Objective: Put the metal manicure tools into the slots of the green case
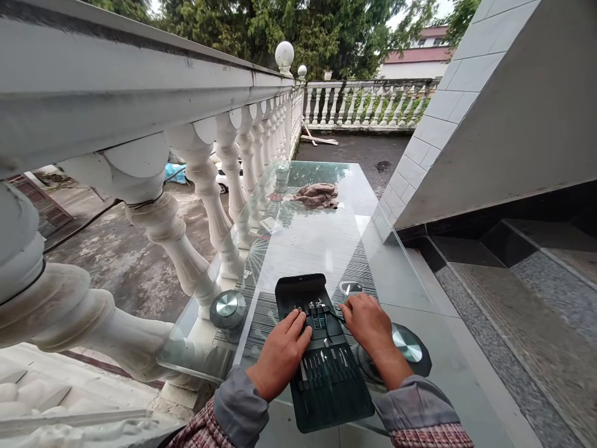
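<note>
An unfolded black manicure case point(333, 398) lies on the glass tabletop, with several slim metal tools point(326, 364) in the slots of its lower panel. More small tools, including clippers point(319, 305), sit in the upper part. My left hand point(283, 351) rests over the case's left edge, fingers stretched out on it. At the right edge, my right hand point(370, 323) is closed in a pinch around a small tool with a dark handle and what looks like a silver pointed tip point(347, 290). My fingers hide much of that tool, so its exact kind is unclear.
The glass table point(321, 239) runs away from me beside a white balustrade point(181, 230). A crumpled brown cloth point(317, 195) lies at its far end. Round metal-topped table supports point(227, 308) show through the glass. Stone steps point(527, 292) rise on the right.
</note>
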`<state>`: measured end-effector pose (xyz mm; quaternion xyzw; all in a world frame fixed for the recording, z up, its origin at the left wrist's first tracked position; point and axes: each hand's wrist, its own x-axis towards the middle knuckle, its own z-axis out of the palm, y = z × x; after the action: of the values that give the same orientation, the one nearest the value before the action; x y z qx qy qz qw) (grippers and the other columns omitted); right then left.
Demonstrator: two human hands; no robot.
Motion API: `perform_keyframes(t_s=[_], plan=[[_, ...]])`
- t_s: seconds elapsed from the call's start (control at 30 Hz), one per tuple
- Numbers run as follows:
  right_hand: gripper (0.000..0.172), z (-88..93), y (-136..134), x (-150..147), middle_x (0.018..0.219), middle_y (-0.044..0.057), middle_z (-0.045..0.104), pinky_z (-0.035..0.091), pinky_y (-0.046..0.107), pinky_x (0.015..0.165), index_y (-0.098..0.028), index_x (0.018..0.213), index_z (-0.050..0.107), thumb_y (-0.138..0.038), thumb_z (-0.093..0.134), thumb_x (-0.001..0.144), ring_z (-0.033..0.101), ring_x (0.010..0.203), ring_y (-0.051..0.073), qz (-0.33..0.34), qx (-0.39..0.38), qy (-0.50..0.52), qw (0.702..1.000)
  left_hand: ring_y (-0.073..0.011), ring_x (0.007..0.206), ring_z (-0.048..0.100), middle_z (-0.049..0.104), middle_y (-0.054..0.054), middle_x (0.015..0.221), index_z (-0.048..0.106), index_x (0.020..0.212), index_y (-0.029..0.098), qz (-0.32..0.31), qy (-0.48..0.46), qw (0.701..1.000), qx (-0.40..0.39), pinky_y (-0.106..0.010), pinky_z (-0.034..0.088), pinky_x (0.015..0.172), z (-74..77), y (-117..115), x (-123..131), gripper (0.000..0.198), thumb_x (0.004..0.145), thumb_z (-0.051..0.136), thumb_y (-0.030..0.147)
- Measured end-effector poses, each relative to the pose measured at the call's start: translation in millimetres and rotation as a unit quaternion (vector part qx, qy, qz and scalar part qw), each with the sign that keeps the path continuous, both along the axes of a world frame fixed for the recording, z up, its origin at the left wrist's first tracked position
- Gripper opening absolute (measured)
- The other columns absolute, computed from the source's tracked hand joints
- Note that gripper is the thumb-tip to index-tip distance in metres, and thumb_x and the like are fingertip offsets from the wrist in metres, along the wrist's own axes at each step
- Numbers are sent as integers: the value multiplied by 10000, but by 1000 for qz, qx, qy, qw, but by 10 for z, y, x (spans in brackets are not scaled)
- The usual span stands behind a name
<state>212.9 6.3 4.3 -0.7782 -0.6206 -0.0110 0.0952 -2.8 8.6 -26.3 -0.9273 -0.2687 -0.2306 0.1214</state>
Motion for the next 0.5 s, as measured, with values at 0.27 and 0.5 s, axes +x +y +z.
perform_keyframes(t_s=[0.27, 0.5], plan=[[238, 6, -11, 40, 846, 96, 599, 346, 303, 632, -177, 724, 624, -335, 500, 852, 522, 831, 214, -4, -2, -30, 1000, -248, 1206, 487, 561, -164, 1226, 595, 1062, 108, 3, 3, 1000, -2, -368, 450, 976, 6, -10, -3, 223, 926, 439, 192], [185, 36, -13, 51, 859, 109, 601, 350, 298, 596, -170, 739, 632, -225, 481, 831, 545, 839, 229, -26, -23, -38, 999, -254, 1200, 492, 568, -171, 1212, 588, 1067, 96, 1, 10, 1000, 10, -378, 438, 990, -7, -8, -6, 219, 921, 441, 170]])
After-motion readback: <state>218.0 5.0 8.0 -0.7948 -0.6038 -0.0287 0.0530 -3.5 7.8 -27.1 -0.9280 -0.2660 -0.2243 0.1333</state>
